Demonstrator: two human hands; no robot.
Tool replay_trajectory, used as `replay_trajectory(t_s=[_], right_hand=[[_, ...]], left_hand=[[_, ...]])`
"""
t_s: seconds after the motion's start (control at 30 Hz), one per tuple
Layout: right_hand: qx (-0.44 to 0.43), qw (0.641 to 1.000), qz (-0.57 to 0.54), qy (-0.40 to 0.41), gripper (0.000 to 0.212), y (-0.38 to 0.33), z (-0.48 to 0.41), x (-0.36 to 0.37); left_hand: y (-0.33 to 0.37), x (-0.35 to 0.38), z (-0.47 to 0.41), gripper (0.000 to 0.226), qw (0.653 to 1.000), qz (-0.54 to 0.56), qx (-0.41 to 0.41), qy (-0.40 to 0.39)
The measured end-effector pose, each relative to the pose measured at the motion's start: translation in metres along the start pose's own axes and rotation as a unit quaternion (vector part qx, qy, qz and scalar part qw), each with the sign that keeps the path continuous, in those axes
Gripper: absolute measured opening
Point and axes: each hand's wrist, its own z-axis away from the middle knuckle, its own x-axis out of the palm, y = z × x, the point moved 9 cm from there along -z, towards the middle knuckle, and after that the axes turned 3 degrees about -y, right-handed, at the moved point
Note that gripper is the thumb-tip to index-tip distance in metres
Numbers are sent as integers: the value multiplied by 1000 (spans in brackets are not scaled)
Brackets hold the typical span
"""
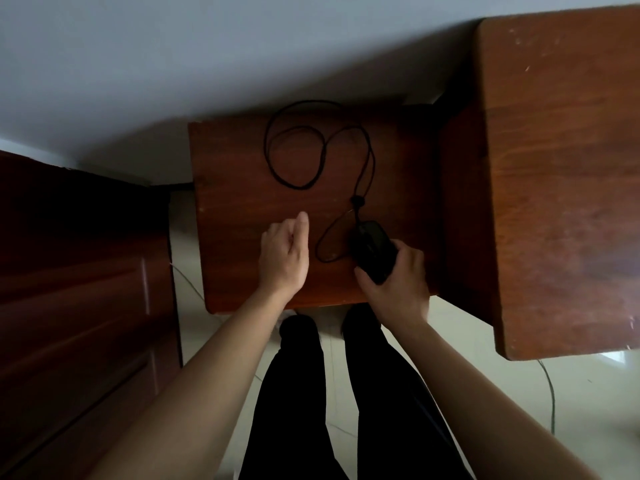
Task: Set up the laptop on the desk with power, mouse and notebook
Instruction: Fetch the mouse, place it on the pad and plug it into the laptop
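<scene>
Pale floor [588, 393] lies nearest, under black-trousered legs [294, 393] at a small wooden table [242, 202]. Over its near edge the right hand [398, 278] has its grip wrapped round a black wired mouse [372, 247], long axis near-right to far-left, cord end pointing away. The left hand [285, 254] hovers beside it, grip loosely curled, holding nothing. Farther off, the cable [358, 201] loops toward the wall [207, 64].

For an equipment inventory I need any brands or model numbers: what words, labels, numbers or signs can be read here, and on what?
None can be read.
Black mouse, gripped by the right hand: too dark to show any logo or label.
Cord, small wooden table and larger desk: no text visible.
</scene>
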Motion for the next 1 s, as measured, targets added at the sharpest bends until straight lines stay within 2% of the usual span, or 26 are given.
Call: replay_trajectory(t_s=[0.07,0.23,0.37,0.47,0.6,0.7,0.87,1.0], right_hand=[[-3,1000,16,-10,72,6,-5,0],[-20,999,33,-25,71,10,-9,1],[-8,999,17,-40,71,11,-15,-1],[22,998,15,-53,72,13,-14,-4],[25,999,13,-29,72,1,5,-26],[15,1000,20,3,71,-20,27,-54],[-10,992,-8,124,70,-61,92,-139],[3,973,-61,223,64,-68,147,-212]], left_hand=[[9,14,1,72,1000,7,8,-15],[4,31,9,33,996,-76,31,-31],[-22,14,11,31,997,-6,-82,9],[-24,-18,11,29,992,12,-106,67],[9,-71,20,30,989,27,-45,136],[37,-107,25,32,987,70,3,144],[126,-177,49,28,963,161,140,165],[217,-198,80,35,949,155,213,175]])
